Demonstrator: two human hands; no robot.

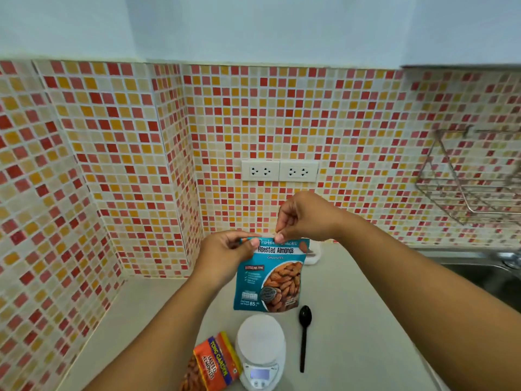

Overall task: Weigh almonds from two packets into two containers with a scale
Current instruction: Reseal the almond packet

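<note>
Now two hands are holding a blue packet of roasted almonds (270, 277) upright in the air above a pale worktop (352, 320).

The left hand (225, 255) is pinching the packet's top left corner between thumb and fingers, and the right hand (304, 218) is pinching the top edge just beside it, so each grip is pressed on the sealed strip. Below the packet, a white kitchen scale (260, 354) is sitting on the worktop, with an orange packet of salted almonds (211, 365) lying just left of it and a black spoon (304, 337) lying just right. Behind the blue packet, a white container (314, 253) is partly showing. Beyond, a mosaic-tiled wall (112, 150) is carrying two white sockets (279, 171) and a wire rack (473, 179), and a steel sink (485, 275) is sitting at the right.
</note>
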